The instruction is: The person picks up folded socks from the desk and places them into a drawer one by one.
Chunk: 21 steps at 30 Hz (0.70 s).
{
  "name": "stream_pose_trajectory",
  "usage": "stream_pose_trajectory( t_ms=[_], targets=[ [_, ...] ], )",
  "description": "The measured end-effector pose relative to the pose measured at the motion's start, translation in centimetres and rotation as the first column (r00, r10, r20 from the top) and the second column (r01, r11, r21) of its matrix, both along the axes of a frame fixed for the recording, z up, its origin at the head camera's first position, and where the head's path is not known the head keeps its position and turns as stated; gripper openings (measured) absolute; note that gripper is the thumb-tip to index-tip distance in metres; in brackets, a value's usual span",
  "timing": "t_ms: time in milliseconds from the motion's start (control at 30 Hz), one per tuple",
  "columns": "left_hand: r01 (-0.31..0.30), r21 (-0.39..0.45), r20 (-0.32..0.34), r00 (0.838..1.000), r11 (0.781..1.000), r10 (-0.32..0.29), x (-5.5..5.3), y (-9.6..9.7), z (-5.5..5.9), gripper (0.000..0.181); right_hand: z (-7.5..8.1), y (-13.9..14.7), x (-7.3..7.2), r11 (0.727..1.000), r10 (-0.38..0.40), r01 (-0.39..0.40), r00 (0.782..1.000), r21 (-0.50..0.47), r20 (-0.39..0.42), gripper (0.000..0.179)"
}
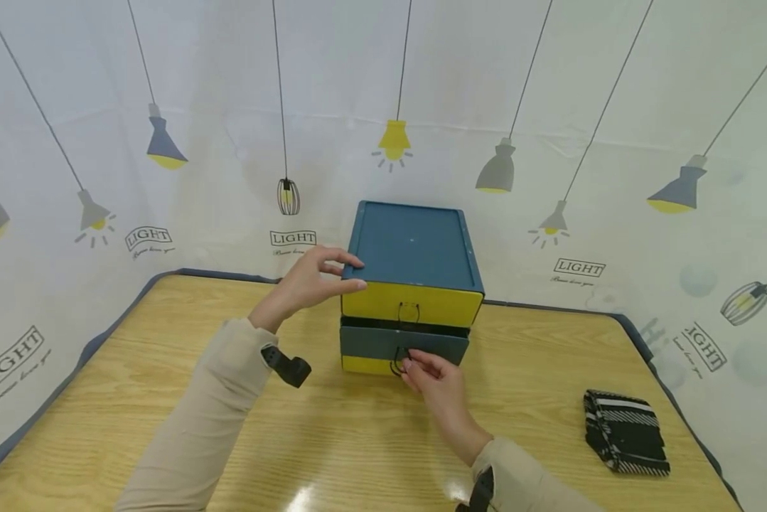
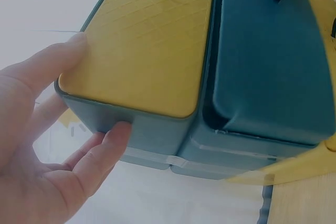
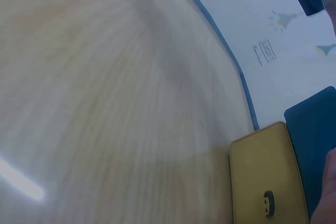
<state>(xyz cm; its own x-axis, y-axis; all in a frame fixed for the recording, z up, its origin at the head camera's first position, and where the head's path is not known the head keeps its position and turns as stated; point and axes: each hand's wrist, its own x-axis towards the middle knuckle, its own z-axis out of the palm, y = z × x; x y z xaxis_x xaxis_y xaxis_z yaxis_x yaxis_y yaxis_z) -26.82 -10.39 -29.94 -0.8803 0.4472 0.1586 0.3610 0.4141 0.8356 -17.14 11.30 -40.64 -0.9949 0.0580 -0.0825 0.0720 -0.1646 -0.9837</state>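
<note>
A small drawer box with a blue top [image 1: 415, 242] stands at the back of the table. Its top drawer [image 2: 142, 51] and its bottom drawer [image 3: 262, 171] have yellow fronts. Between them, the blue middle drawer [image 1: 370, 343] juts out slightly, leaving a dark gap above its front. My right hand [image 1: 443, 395] pinches the black loop handle [image 1: 397, 361] of that middle drawer. My left hand [image 1: 309, 284] steadies the box's upper left corner, thumb at the yellow front and fingers on the top and side. Most of the right hand lies outside the right wrist view.
A folded black-and-white patterned cloth [image 1: 629, 434] lies on the right of the wooden table [image 1: 332, 441]. Behind the box rises a white curtain [image 1: 229, 178] printed with hanging lamps, its blue hem along the table's edge.
</note>
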Motion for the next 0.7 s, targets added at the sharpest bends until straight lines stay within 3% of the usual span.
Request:
stream_pose_trajectory(
  t_ms=[167, 333, 533, 700],
  targets=[
    [0.003, 0.001, 0.005, 1.0, 1.0, -0.003, 0.0, 0.1, 0.0, 0.034, -0.4, -0.2, -1.6, 0.998, -0.059, 0.058, 0.998, -0.012, -0.017, 0.029],
    [-0.005, -0.005, 0.002, 1.0, 1.0, 0.005, 0.0, 0.1, 0.0, 0.033, -0.6, -0.2, -2.2, 0.998, -0.06, 0.06, 0.998, 0.003, -0.03, 0.027],
    [-0.015, -0.006, 0.006, 1.0, 1.0, 0.015, 0.0, 0.0, 0.0, 0.034, -1.1, 0.5, -2.0, 0.991, -0.039, 0.049, 0.996, 0.126, -0.08, 0.024],
    [-0.017, 0.001, 0.013, 1.0, 1.0, 0.017, 0.0, 0.0, 0.0, 0.034, -3.0, 1.5, -2.0, 0.972, -0.006, 0.03, 0.995, 0.235, -0.103, 0.021]
  ],
)
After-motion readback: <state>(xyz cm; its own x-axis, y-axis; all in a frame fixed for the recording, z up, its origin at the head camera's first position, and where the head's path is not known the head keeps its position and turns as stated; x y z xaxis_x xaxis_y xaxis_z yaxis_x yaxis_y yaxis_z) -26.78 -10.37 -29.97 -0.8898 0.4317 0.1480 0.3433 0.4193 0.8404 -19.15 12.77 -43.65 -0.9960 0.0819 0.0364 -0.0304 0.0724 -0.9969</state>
